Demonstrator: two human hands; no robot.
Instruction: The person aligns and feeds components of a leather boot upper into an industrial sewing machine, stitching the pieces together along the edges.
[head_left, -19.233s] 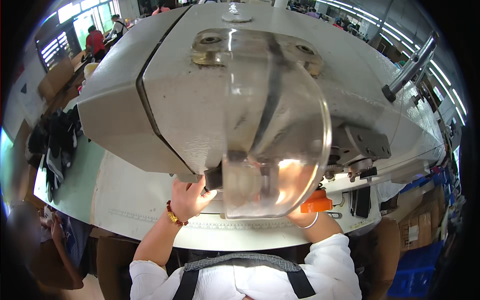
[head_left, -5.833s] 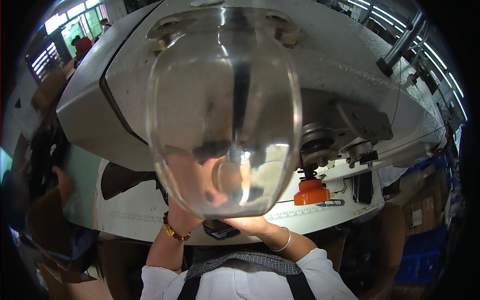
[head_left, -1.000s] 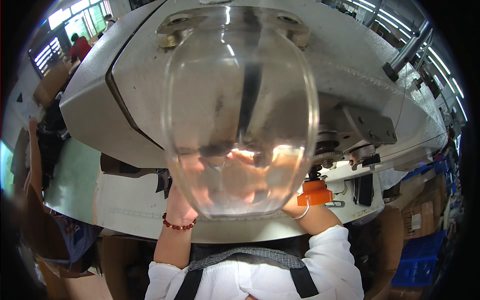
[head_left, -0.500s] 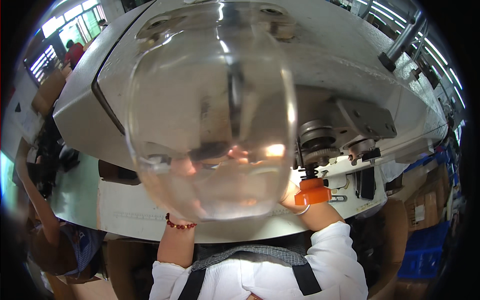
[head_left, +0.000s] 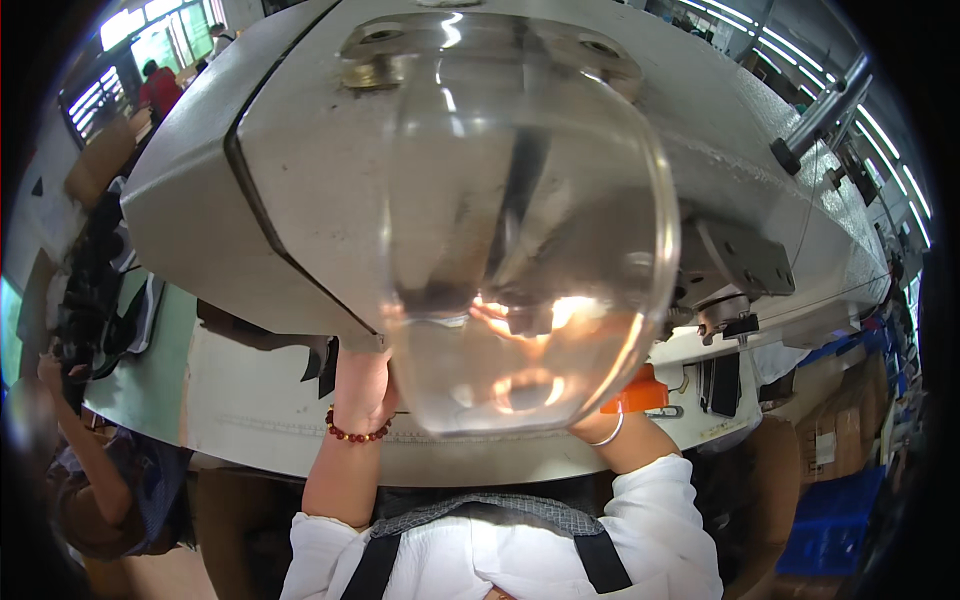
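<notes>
Workshop clutter flanks your pale table (head_left: 250, 395): a co-worker's arm (head_left: 98, 475) at left, a blue crate (head_left: 832, 530) at lower right. On your sewing machine (head_left: 205, 215), the clear guard (head_left: 530, 270) obscures most of your right hand (head_left: 590, 424). One dark, curved piece (head_left: 250, 331) lies partly hidden below the machine head, near your left hand (head_left: 362, 390). Finger state, both hands: cannot tell. Compared with half a second ago, the guard appears farther right, exposing your left hand and overlapping the orange knob (head_left: 652, 388).

Hands (head_left: 362, 390) sit below the machine head (head_left: 310, 190), grip uncertain behind the clear shield (head_left: 530, 230)
</notes>
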